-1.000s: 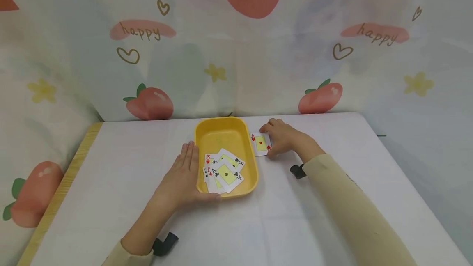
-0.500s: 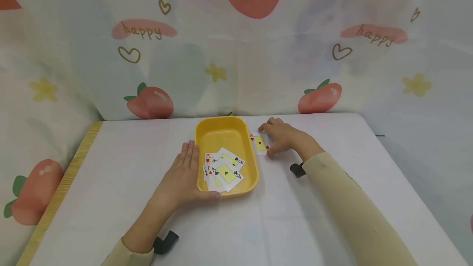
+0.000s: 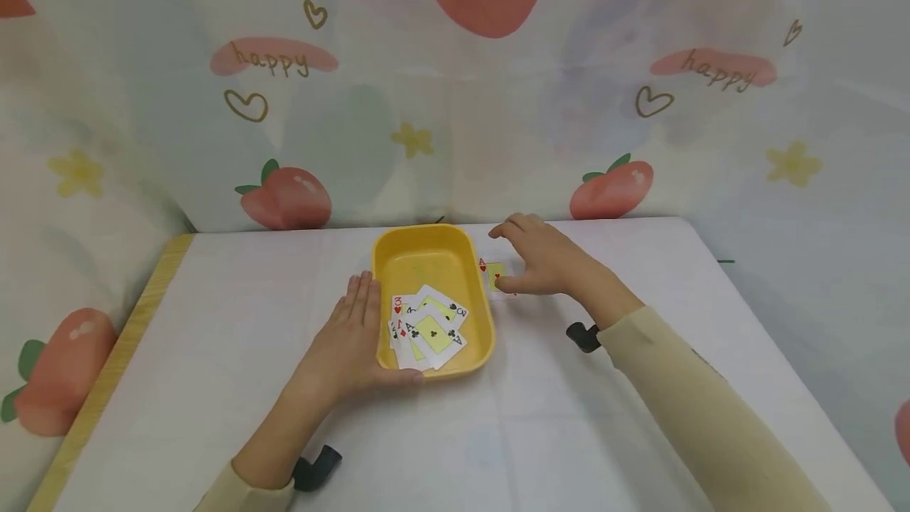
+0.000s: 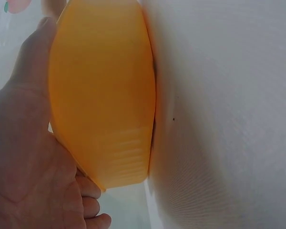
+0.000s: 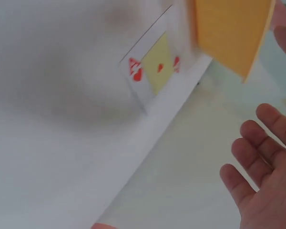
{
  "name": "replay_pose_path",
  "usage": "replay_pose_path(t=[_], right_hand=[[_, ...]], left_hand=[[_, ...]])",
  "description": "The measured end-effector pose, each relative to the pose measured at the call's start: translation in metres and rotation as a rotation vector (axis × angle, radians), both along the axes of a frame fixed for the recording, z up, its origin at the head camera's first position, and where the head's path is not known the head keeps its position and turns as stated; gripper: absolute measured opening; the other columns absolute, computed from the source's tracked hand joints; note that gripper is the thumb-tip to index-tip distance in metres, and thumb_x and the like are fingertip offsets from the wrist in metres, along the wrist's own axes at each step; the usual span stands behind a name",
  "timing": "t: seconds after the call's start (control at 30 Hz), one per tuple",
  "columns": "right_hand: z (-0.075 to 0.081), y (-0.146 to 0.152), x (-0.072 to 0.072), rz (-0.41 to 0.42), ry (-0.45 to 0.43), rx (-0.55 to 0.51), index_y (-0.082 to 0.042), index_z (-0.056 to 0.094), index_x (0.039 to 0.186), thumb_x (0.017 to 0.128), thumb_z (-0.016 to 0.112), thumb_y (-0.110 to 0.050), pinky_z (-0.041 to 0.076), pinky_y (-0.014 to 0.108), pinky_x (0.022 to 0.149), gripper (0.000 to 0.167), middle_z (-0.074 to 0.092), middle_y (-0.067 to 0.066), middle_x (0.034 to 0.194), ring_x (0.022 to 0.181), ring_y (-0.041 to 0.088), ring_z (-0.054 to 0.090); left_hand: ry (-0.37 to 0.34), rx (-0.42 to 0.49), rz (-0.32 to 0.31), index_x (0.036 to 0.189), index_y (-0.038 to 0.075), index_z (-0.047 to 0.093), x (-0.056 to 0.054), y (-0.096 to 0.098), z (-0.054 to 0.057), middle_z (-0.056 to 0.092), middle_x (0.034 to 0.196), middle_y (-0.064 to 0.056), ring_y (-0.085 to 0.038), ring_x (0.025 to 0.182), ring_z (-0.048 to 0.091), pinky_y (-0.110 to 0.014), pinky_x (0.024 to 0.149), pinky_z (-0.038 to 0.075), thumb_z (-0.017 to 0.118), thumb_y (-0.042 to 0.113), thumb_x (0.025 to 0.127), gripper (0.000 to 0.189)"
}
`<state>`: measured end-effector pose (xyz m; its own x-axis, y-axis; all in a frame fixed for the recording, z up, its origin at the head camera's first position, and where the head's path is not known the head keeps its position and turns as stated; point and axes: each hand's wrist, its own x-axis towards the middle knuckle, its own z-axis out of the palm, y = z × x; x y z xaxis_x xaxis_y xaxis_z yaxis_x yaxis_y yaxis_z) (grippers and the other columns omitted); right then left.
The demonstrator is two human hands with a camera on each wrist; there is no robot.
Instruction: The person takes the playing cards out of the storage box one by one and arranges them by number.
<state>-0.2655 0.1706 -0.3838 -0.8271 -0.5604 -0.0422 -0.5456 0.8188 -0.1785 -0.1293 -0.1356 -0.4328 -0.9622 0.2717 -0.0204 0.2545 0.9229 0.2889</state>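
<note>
A yellow plastic tray [image 3: 424,237] stands on the white-covered table. My left hand [image 3: 341,350] rests along its left side with straight fingers, the thumb stretched along the near rim; in the left wrist view the palm lies by the rim of the tray [image 4: 102,95]. Just outside the tray's right wall lies an ace of hearts [image 3: 494,269], face up on the table. My right hand [image 3: 543,259] hovers over that card with fingers spread and nothing held. In the right wrist view there is a gap between the fingers and the ace of hearts [image 5: 157,67].
Several playing cards overlap face up in the tray's near half, an ace of clubs [image 3: 435,333] on top. Behind the table hangs a patterned cloth [image 3: 455,141]. A wooden table edge [image 3: 114,370] shows at left.
My right hand has let go of the ace of hearts and lifted off, its fingers and thumb opening wider. The card stays beside the tray. My left hand has not moved.
</note>
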Motion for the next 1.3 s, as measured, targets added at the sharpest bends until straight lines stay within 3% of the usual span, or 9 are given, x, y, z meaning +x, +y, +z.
replay_pose_path(t=[0.27, 0.47, 0.63, 0.8, 1.03, 1.3], right_hand=[[0.014, -0.023, 0.019, 0.164, 0.042, -0.036, -0.010, 0.054, 0.136, 0.074, 0.072, -0.040, 0.047, 0.041, 0.102, 0.071, 0.053, 0.004, 0.135, 0.123, 0.023, 0.048], [0.012, -0.044, 0.030, 0.217, -0.021, 0.005, -0.015, 0.053, 0.136, 0.071, 0.076, -0.038, 0.047, 0.037, 0.101, 0.073, 0.055, -0.001, 0.132, 0.113, 0.018, 0.048], [0.010, -0.056, 0.037, 0.273, -0.065, 0.034, -0.017, 0.053, 0.137, 0.069, 0.079, -0.034, 0.044, 0.036, 0.106, 0.075, 0.053, -0.004, 0.134, 0.117, 0.015, 0.048], [0.003, -0.066, 0.038, 0.320, -0.093, 0.061, -0.017, 0.053, 0.137, 0.068, 0.079, -0.030, 0.042, 0.036, 0.109, 0.076, 0.053, -0.004, 0.135, 0.120, 0.013, 0.047], [-0.001, -0.074, 0.039, 0.386, -0.108, 0.080, -0.016, 0.053, 0.138, 0.067, 0.078, -0.025, 0.040, 0.035, 0.111, 0.076, 0.054, -0.002, 0.133, 0.124, 0.016, 0.044], [-0.008, -0.078, 0.039, 0.415, -0.104, 0.085, -0.017, 0.053, 0.138, 0.066, 0.078, -0.026, 0.043, 0.036, 0.107, 0.077, 0.054, -0.003, 0.132, 0.123, 0.016, 0.046]], left_hand=[[0.006, -0.019, -0.015, 0.157, -0.005, 0.003, -0.003, 0.000, -0.001, -0.001, 0.166, -0.022, -0.035, 0.154, -0.001, -0.050, 0.123, 0.019, 0.059, 0.094, 0.060, 0.149], [0.011, -0.023, -0.027, 0.157, -0.004, 0.004, -0.004, 0.000, 0.000, 0.000, 0.166, -0.022, -0.035, 0.154, -0.001, -0.049, 0.123, 0.019, 0.054, 0.097, 0.060, 0.150], [0.012, -0.036, -0.033, 0.157, -0.005, 0.005, -0.005, 0.000, -0.001, 0.001, 0.166, -0.023, -0.036, 0.154, 0.000, -0.050, 0.122, 0.019, 0.049, 0.100, 0.059, 0.150], [0.005, -0.034, -0.031, 0.157, -0.004, 0.004, -0.005, -0.002, -0.003, -0.001, 0.166, -0.022, -0.035, 0.154, -0.002, -0.049, 0.123, 0.018, 0.043, 0.102, 0.057, 0.152], [0.004, -0.023, -0.032, 0.157, -0.005, 0.005, -0.003, -0.003, -0.001, 0.000, 0.166, -0.022, -0.035, 0.154, -0.001, -0.049, 0.123, 0.017, 0.047, 0.101, 0.059, 0.150], [0.017, -0.036, -0.038, 0.157, -0.005, 0.005, -0.003, -0.004, -0.002, 0.001, 0.166, -0.023, -0.036, 0.154, 0.000, -0.049, 0.123, 0.018, 0.041, 0.102, 0.059, 0.150]])
